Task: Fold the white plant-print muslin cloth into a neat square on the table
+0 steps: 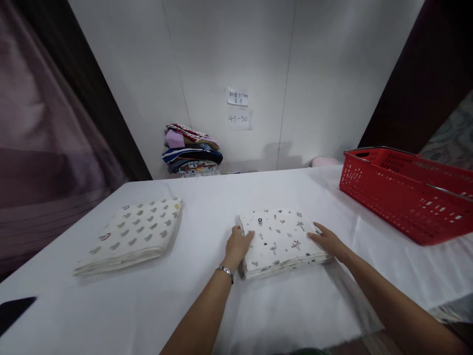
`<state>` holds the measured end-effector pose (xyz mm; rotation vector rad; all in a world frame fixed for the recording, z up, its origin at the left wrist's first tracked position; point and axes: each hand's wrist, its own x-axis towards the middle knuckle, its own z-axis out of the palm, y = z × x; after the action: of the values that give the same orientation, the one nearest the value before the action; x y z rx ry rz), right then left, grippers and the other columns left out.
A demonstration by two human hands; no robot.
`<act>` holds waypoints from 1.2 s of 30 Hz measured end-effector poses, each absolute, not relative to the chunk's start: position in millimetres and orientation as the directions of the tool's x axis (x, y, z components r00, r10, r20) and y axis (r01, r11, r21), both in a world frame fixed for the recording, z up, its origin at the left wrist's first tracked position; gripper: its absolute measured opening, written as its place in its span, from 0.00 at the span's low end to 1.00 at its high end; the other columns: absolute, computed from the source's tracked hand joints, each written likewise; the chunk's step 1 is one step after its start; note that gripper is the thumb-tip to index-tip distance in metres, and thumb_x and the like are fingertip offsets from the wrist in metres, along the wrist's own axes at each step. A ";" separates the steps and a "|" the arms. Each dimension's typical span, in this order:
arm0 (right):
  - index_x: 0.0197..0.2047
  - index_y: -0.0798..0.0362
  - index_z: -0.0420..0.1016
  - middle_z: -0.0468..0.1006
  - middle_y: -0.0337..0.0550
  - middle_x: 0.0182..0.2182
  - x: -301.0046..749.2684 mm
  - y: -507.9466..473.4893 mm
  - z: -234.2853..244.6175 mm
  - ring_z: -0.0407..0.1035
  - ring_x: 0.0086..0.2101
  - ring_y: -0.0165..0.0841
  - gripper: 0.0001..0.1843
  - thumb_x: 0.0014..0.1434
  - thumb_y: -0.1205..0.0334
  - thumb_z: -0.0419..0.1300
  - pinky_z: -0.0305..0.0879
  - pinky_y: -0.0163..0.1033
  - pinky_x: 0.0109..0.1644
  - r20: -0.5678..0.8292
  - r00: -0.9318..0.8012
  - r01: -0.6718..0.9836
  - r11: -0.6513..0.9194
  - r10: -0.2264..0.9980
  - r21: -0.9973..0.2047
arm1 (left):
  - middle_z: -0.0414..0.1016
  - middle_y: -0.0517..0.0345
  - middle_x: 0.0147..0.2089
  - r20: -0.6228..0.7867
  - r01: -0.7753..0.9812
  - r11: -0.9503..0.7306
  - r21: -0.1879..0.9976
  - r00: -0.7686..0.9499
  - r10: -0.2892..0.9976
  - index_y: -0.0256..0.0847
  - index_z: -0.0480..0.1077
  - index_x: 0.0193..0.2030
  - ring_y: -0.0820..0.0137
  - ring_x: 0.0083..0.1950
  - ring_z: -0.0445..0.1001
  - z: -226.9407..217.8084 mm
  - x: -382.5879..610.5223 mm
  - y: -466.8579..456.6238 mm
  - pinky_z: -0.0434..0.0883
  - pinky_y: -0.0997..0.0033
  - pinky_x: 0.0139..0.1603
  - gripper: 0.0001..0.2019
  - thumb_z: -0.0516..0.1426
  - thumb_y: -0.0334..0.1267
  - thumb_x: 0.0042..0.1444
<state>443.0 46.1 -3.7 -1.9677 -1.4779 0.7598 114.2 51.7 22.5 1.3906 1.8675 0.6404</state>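
A folded white cloth [283,239] printed with palms, birds and small motifs lies on the white table [199,305] in front of me. My left hand [237,246] grips its left edge, the thumb on top and the other fingers mostly hidden at the side. At the opposite edge, my right hand [328,240] takes hold with its thumb on the print and the index finger stretched along the far side. Off to the left lies a second folded white cloth [136,229] with grey shapes, untouched by either hand. A bracelet circles my left wrist.
A red plastic basket [402,197] with metal handles stands on the right of the table. Against the back wall rises a stack of folded fabrics [192,153], below paper signs [240,118]. A dark flat object [15,310] sits at the left front edge.
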 end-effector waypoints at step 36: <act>0.49 0.49 0.71 0.74 0.49 0.43 364.7 -28.1 9.9 0.69 0.41 0.38 0.14 0.61 0.60 0.53 0.68 0.45 0.44 0.353 -0.517 0.725 0.618 0.780 -0.302 | 0.71 0.49 0.51 -0.089 0.556 0.115 0.823 -0.073 0.993 0.40 0.63 0.56 0.66 0.46 0.72 14.3 24.8 58.0 0.68 0.71 0.42 0.27 0.59 0.46 0.49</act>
<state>364.7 -28.1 9.9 -1.1898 -2.3880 0.1603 24.8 58.0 14.3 1.5202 1.7150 0.8177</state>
